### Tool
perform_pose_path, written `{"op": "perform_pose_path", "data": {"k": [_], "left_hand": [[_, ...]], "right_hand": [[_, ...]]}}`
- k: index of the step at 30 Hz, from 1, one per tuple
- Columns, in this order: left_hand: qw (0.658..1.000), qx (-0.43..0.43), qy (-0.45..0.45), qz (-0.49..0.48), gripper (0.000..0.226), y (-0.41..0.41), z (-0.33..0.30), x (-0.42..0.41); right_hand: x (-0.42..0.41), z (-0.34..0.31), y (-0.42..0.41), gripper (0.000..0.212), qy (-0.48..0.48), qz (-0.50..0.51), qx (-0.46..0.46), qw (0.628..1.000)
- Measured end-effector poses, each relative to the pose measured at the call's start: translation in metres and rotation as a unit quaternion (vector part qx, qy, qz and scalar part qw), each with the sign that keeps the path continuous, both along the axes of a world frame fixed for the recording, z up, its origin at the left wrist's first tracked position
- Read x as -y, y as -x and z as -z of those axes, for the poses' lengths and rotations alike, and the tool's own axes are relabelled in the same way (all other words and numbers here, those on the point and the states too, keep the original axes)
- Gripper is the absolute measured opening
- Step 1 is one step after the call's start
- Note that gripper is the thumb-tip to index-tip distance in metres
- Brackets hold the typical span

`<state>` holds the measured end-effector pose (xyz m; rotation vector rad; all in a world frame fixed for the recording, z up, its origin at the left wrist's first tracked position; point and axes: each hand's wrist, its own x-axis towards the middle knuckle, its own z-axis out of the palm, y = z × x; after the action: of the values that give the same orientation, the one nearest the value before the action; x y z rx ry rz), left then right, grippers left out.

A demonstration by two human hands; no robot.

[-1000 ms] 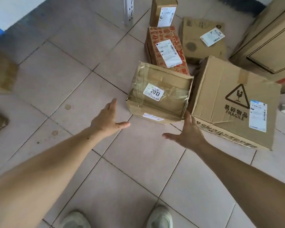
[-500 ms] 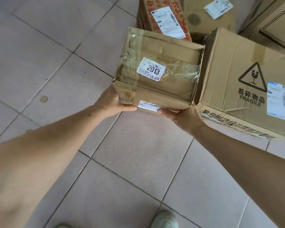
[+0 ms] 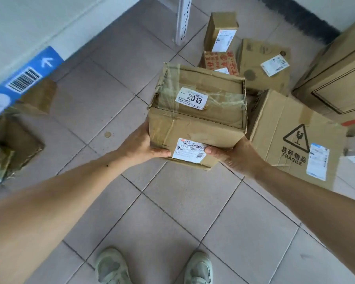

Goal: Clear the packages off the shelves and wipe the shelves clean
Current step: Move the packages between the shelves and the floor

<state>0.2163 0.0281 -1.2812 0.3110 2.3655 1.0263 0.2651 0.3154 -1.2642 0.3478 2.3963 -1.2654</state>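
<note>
Most fingers of both hands are hidden under or behind the dented brown cardboard box wrapped in clear tape and labelled 2013 [image 3: 199, 117]; only the thumbs show, curled onto its near face either side of a white barcode label. The left hand [image 3: 140, 145] grips the box's lower left corner, the right hand [image 3: 233, 155] its lower right corner, and the box is held in the air above the grey tiled floor [image 3: 172, 212]. It covers most of a red-printed carton [image 3: 220, 61] behind it. The large brown carton marked FRAGILE [image 3: 291, 138] lies on the floor to its right. The tall brown crate [image 3: 336, 78] is cut off at the right edge, and the blue-edged shelf with a barcode sticker [image 3: 23, 80] at the left edge; what sits below that shelf is blurred. A white perforated metal upright [image 3: 183, 19] stands beyond

Half a second ago the box was lower, against the FRAGILE carton; now it is raised and clear of it
</note>
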Motion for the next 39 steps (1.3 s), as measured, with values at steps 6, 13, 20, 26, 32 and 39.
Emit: {"op": "perform_pose_path", "data": {"k": [6, 13, 20, 26, 32, 39], "left_hand": [[0.997, -0.032, -0.022, -0.062, 0.108, -0.018, -0.091, 0.040], [0.982, -0.014, -0.073, -0.173, 0.109, -0.054, -0.174, 0.094], [0.964, -0.048, -0.053, -0.254, 0.111, -0.112, -0.253, 0.153], [0.934, -0.083, 0.011, -0.348, 0.108, -0.170, -0.298, 0.223], [0.906, -0.091, 0.022, -0.412, 0.111, -0.241, -0.332, 0.314], [0.882, -0.097, 0.052, -0.458, 0.110, -0.331, -0.352, 0.431]], "right_hand": [[0.035, -0.102, 0.016, 0.122, 0.013, -0.058, -0.013, 0.998], [0.087, -0.205, 0.031, 0.111, 0.035, -0.168, -0.053, 0.984], [0.163, -0.273, 0.036, 0.119, 0.047, -0.278, -0.048, 0.958], [0.256, -0.305, 0.022, 0.114, 0.038, -0.359, -0.043, 0.932], [0.367, -0.335, -0.027, 0.104, 0.075, -0.401, -0.064, 0.911], [0.502, -0.344, -0.098, 0.106, 0.083, -0.424, -0.085, 0.898]]}}
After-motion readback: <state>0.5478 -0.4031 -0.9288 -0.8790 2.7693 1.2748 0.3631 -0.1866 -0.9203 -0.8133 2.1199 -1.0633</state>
